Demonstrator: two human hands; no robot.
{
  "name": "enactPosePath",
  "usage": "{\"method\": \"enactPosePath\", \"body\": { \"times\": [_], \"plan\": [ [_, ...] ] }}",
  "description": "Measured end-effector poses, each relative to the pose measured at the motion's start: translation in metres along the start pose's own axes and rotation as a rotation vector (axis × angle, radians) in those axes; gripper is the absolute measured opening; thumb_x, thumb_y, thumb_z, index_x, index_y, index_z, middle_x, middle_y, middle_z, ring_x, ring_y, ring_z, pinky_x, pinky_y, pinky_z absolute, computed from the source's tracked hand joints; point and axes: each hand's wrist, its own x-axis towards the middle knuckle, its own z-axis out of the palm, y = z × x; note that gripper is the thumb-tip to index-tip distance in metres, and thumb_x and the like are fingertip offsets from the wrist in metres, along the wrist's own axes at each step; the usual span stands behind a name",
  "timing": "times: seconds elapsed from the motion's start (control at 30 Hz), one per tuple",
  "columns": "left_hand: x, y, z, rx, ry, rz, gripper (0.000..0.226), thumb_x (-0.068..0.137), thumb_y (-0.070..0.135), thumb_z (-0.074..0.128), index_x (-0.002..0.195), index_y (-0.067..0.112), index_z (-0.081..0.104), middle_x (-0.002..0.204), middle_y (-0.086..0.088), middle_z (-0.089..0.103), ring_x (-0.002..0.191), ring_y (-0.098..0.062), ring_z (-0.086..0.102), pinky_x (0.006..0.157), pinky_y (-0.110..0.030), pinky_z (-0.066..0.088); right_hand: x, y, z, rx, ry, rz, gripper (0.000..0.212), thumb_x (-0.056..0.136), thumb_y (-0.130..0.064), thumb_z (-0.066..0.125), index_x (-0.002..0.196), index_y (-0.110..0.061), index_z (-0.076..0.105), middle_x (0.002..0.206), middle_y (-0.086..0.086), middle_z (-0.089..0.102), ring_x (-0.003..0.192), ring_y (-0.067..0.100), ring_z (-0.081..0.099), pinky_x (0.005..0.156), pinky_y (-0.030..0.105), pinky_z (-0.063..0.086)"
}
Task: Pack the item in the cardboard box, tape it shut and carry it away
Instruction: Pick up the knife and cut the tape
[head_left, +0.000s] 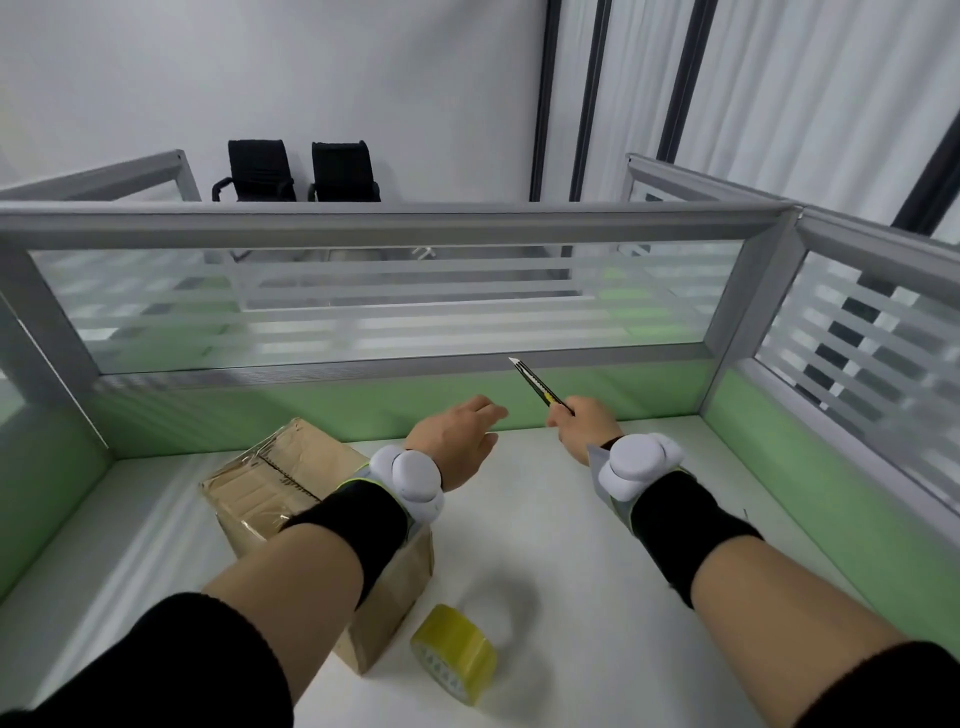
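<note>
A brown cardboard box (270, 483) lies on the white desk at the left, its top flaps closed and covered with clear tape; my left forearm crosses over it. A yellowish tape roll (453, 652) stands on edge just right of the box's near corner. My left hand (457, 441) hovers above the desk beyond the box, fingers apart and holding nothing. My right hand (584, 428) is raised to its right, gripping a black and yellow utility knife (540, 384) whose blade points up and away to the left.
The white desk (597, 545) is walled by green and frosted-glass partitions (389, 312) at the back, left and right. Two black office chairs (296, 171) stand beyond the back partition against a white wall.
</note>
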Motion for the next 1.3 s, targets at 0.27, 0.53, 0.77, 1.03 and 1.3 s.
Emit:
{"method": "enactPosePath", "body": {
  "times": [0.27, 0.53, 0.77, 1.03, 1.3],
  "plan": [
    [-0.002, 0.003, 0.006, 0.008, 0.013, -0.009, 0.038, 0.097, 0.024, 0.036, 0.134, 0.023, 0.041, 0.136, 0.005, 0.043, 0.117, -0.023, 0.051, 0.087, -0.034, 0.046, 0.000, 0.009, -0.005, -0.127, 0.052, -0.063, 0.035, 0.098, -0.032, 0.039, 0.076, -0.010, 0.054, 0.080, 0.014, 0.055, 0.075, 0.027, 0.049, 0.067, 0.028, 0.033],
    [-0.017, -0.007, 0.034, 0.008, -0.007, -0.056, 0.037, 0.095, 0.026, 0.038, 0.132, 0.023, 0.042, 0.132, 0.005, 0.046, 0.116, -0.023, 0.052, 0.085, -0.036, 0.046, -0.006, 0.036, 0.003, -0.110, -0.055, -0.018, 0.038, 0.095, -0.040, 0.044, 0.064, -0.020, 0.055, 0.054, -0.008, 0.047, 0.069, 0.024, 0.049, 0.054, 0.025, 0.033],
    [-0.054, -0.016, 0.070, 0.078, -0.105, -0.131, 0.038, 0.094, 0.026, 0.041, 0.131, 0.020, 0.043, 0.133, 0.001, 0.047, 0.115, -0.025, 0.052, 0.090, -0.040, 0.046, -0.019, 0.054, 0.032, -0.165, -0.252, -0.006, 0.039, 0.096, -0.039, 0.041, 0.069, -0.015, 0.056, 0.055, -0.006, 0.043, 0.075, 0.024, 0.049, 0.051, 0.023, 0.030],
    [-0.116, -0.014, 0.095, 0.003, -0.166, -0.246, 0.022, 0.094, 0.020, 0.040, 0.109, 0.011, 0.054, 0.115, -0.007, 0.053, 0.104, -0.028, 0.055, 0.083, -0.037, 0.048, -0.029, 0.063, 0.067, -0.161, -0.406, -0.014, 0.037, 0.095, -0.042, 0.043, 0.073, -0.016, 0.057, 0.056, -0.009, 0.047, 0.054, 0.011, 0.044, 0.048, 0.019, 0.028],
    [-0.148, -0.017, 0.119, 0.019, -0.156, -0.370, 0.023, 0.095, 0.028, 0.037, 0.101, 0.012, 0.053, 0.107, -0.008, 0.056, 0.096, -0.028, 0.056, 0.071, -0.032, 0.041, -0.037, 0.069, 0.079, -0.197, -0.520, -0.110, 0.041, 0.093, -0.047, 0.045, 0.064, -0.020, 0.057, 0.060, -0.007, 0.046, 0.057, 0.013, 0.044, 0.054, 0.020, 0.032]
  ]
}}
